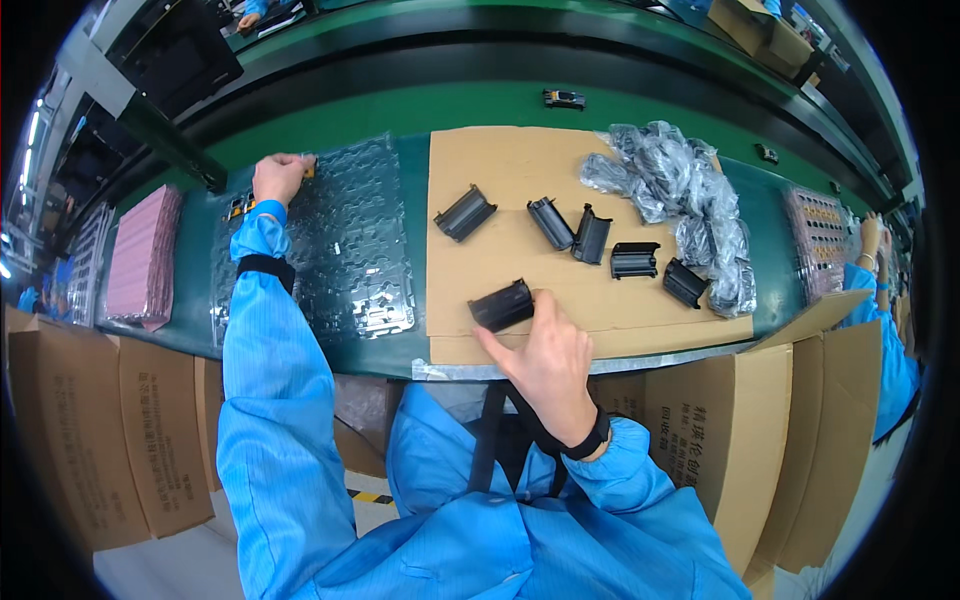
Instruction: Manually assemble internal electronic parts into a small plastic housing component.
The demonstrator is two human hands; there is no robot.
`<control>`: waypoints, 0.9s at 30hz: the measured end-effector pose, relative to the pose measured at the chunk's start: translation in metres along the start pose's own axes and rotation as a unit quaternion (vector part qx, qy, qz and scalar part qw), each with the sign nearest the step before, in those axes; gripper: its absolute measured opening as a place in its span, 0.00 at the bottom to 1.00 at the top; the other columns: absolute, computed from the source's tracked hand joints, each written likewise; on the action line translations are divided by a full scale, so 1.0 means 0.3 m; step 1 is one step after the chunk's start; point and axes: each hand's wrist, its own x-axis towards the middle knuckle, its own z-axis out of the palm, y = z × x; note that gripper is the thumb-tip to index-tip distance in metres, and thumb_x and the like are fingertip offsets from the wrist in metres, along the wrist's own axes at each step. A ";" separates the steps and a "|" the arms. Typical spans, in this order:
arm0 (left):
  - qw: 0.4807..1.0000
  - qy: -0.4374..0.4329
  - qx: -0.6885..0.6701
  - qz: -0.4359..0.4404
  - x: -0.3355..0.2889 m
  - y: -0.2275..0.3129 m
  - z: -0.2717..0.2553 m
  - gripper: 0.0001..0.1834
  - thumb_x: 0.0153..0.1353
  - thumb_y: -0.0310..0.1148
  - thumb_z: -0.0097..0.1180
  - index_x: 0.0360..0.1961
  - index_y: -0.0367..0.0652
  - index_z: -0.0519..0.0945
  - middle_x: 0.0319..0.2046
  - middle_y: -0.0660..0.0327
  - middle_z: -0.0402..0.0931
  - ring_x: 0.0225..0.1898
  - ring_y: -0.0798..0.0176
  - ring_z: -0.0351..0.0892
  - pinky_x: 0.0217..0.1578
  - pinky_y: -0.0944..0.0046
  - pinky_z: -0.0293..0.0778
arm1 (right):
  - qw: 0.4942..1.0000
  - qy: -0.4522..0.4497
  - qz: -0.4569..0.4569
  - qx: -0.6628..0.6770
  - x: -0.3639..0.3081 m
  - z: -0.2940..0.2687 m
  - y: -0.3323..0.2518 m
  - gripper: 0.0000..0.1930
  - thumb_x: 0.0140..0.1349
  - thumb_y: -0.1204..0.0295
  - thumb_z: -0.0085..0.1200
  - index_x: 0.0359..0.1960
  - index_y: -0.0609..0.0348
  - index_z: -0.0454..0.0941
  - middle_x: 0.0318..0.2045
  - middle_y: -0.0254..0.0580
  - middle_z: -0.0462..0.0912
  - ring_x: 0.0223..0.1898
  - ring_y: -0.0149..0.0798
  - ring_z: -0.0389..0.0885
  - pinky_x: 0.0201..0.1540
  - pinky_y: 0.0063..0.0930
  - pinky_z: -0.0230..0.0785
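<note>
My left hand [280,178] reaches over a clear plastic blister tray [360,240], its fingers closed on a small dark part with an orange patch [310,167]. Close by my left wrist, a few similar small parts [240,205] sit in the tray's pockets. On the brown cardboard sheet [600,318], my right hand [552,365] grips a black plastic housing [503,306] between thumb and fingers. Several more black housings lie beyond it, among them a tilted housing [465,212] and an open-sided housing [634,260].
Crumpled clear plastic bags [680,180] are heaped on the cardboard's right side. A pink wrapped stack [145,255] stands at left, and a filled tray [818,235] at right. Open cartons [730,430] flank me. A small device [564,99] lies on the green conveyor [480,105]. A co-worker's sleeve [885,350] shows at right.
</note>
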 end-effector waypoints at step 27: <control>0.714 0.247 -0.051 0.653 -1.068 0.138 -0.092 0.10 0.48 0.39 0.73 0.33 0.62 0.86 0.37 0.74 0.75 0.46 0.64 0.72 0.45 0.62 0.67 | 0.599 -0.319 0.241 0.694 -0.008 -0.063 -0.141 0.06 0.65 0.75 0.60 0.39 0.67 0.83 0.33 0.34 0.83 0.35 0.23 0.77 0.38 0.20 0.68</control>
